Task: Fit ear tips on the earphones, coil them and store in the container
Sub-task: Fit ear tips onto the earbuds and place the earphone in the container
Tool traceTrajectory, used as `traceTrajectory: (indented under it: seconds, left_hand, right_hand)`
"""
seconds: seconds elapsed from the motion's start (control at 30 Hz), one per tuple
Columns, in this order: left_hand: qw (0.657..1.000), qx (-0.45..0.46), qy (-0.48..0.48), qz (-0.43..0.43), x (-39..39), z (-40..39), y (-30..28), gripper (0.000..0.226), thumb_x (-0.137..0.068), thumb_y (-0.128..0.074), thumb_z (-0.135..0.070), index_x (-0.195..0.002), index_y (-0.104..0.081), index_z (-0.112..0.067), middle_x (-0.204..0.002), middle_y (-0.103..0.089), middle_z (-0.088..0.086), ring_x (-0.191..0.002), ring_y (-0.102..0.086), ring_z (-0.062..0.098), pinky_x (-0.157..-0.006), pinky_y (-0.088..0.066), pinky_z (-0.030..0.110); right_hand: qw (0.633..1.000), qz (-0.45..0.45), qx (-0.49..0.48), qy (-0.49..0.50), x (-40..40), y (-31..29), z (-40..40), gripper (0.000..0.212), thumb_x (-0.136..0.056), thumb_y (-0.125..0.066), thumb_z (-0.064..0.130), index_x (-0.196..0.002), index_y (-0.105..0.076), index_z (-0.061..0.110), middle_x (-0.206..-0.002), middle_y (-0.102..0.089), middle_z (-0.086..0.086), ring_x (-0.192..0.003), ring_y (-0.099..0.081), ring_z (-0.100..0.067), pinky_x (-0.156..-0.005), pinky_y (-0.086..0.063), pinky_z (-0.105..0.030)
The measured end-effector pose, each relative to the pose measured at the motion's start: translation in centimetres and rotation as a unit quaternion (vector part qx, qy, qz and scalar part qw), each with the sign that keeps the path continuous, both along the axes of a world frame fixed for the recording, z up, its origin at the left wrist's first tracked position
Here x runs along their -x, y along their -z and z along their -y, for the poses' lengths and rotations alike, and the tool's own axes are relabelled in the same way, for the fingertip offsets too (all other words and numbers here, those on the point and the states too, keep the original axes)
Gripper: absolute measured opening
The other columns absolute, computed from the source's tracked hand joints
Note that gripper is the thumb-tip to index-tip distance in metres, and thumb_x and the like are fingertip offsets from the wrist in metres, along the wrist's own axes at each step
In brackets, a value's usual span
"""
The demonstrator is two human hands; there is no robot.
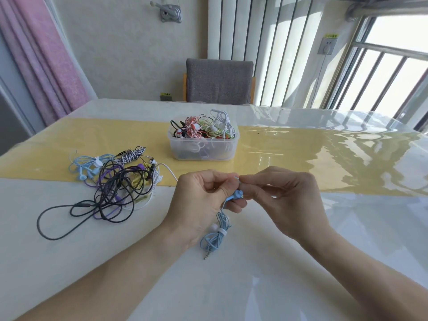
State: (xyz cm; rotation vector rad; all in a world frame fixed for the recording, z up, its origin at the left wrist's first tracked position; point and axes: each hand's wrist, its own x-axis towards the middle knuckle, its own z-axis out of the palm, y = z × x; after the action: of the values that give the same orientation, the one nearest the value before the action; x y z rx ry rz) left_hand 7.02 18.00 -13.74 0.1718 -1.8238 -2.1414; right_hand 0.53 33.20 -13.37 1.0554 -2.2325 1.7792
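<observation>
My left hand (pixel 203 200) and my right hand (pixel 284 200) meet above the table's near middle, both pinching a light blue earphone (pixel 237 195) at its bud. Its cable hangs down from my left hand as a bundle (pixel 215 237) bound by a white tie, with a white-tipped bud beside it and the jack plug resting on the table. Whether an ear tip sits between my right fingertips is hidden. A clear plastic container (pixel 203 144), filled with several coiled earphones, stands behind my hands on the yellow runner.
A tangled pile of earphones (pixel 115 179) in black, purple, blue, yellow and white lies to the left on the table (pixel 301 262). A grey chair (pixel 218 81) stands at the far edge. A window with bars is at the right.
</observation>
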Motion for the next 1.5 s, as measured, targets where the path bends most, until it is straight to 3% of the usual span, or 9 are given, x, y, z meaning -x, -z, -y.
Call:
traceTrajectory:
  seconds: [0.27,0.47,0.63,0.7,0.83,1.03,1.13,1.27,1.5]
  left_hand:
    - [0.997,0.001,0.06,0.039,-0.2,0.7,-0.6,0.019,-0.076,-0.067,-0.023,-0.082,-0.075,-0.007,-0.076,-0.074,0.017,-0.063,-0.07,0.026,-0.06,-0.055,0.023]
    - [0.988,-0.117,0.081,0.062,0.1,0.1,-1.3,0.026,-0.073,-0.063,-0.017,-0.085,-0.067,0.006,-0.062,-0.067,0.012,-0.052,-0.064,0.018,-0.048,-0.05,0.018]
    - [0.983,-0.148,0.08,0.079,0.1,0.0,-1.4,0.024,-0.075,-0.062,-0.017,-0.084,-0.067,0.005,-0.062,-0.066,0.01,-0.05,-0.063,0.015,-0.046,-0.049,0.017]
    - [0.982,-0.154,0.076,0.082,0.1,-0.1,-1.4,0.024,-0.074,-0.062,-0.017,-0.084,-0.067,0.005,-0.062,-0.066,0.009,-0.05,-0.063,0.014,-0.046,-0.049,0.017]
    - [0.982,-0.152,0.066,0.087,0.2,-0.3,-1.3,0.026,-0.075,-0.063,-0.02,-0.085,-0.068,0.004,-0.061,-0.067,0.009,-0.058,-0.067,0.019,-0.047,-0.049,0.016]
    - [0.984,-0.156,0.042,0.074,0.3,-0.5,-1.3,0.022,-0.08,-0.061,-0.017,-0.086,-0.069,0.003,-0.067,-0.07,0.009,-0.052,-0.066,0.014,-0.047,-0.05,0.016]
    - [0.989,-0.138,0.022,0.055,0.3,-0.6,-1.2,0.025,-0.073,-0.064,-0.02,-0.084,-0.07,0.002,-0.067,-0.07,0.011,-0.053,-0.066,0.016,-0.048,-0.051,0.018]
    - [0.994,-0.105,0.003,0.027,0.3,-0.6,-1.1,0.026,-0.072,-0.065,-0.02,-0.086,-0.07,0.002,-0.065,-0.07,0.011,-0.052,-0.066,0.018,-0.049,-0.052,0.02]
    - [0.994,-0.106,-0.016,0.005,0.3,-0.9,-1.2,0.018,-0.081,-0.063,-0.013,-0.085,-0.07,0.003,-0.067,-0.07,0.014,-0.053,-0.065,0.02,-0.05,-0.052,0.021]
  right_hand:
    - [0.994,0.1,0.011,-0.051,-0.1,-0.6,-0.1,0.011,-0.08,-0.08,0.011,-0.09,-0.08,0.006,-0.079,-0.078,0.001,-0.067,-0.075,-0.013,-0.063,-0.054,-0.017]
    - [0.98,0.157,0.033,-0.118,0.8,-0.7,-0.6,0.022,-0.08,-0.072,0.017,-0.098,-0.078,0.005,-0.086,-0.078,-0.012,-0.075,-0.074,-0.023,-0.074,-0.056,-0.03]
    - [0.979,0.175,0.021,-0.101,0.7,-0.9,-0.5,0.022,-0.08,-0.072,0.023,-0.096,-0.079,0.009,-0.085,-0.078,-0.012,-0.077,-0.075,-0.026,-0.078,-0.059,-0.037]
    - [0.983,0.161,0.012,-0.082,0.5,-1.1,-0.4,0.013,-0.083,-0.074,0.018,-0.093,-0.08,0.012,-0.082,-0.078,-0.01,-0.075,-0.076,-0.026,-0.079,-0.061,-0.039]
    - [0.993,0.114,-0.006,-0.034,0.1,-1.3,-0.2,0.01,-0.087,-0.074,0.008,-0.088,-0.08,0.015,-0.076,-0.078,0.001,-0.071,-0.076,-0.019,-0.076,-0.063,-0.039]
    - [0.994,0.11,0.001,-0.025,-0.2,-1.2,-0.1,0.014,-0.085,-0.077,0.006,-0.094,-0.08,0.016,-0.083,-0.079,0.001,-0.081,-0.076,-0.02,-0.081,-0.062,-0.043]
    - [0.989,0.143,0.023,-0.044,-0.3,-1.1,0.1,0.022,-0.087,-0.072,0.001,-0.093,-0.082,0.02,-0.083,-0.079,-0.005,-0.08,-0.076,-0.022,-0.084,-0.061,-0.041]
    - [0.972,0.219,0.073,-0.051,-0.1,-0.7,0.5,0.019,-0.086,-0.071,-0.001,-0.096,-0.081,0.012,-0.085,-0.077,-0.017,-0.077,-0.073,-0.026,-0.092,-0.057,-0.054]
    - [0.957,0.258,0.108,-0.073,0.1,-0.3,0.7,0.028,-0.076,-0.076,0.012,-0.102,-0.078,0.002,-0.09,-0.074,-0.024,-0.082,-0.07,-0.032,-0.097,-0.05,-0.062]
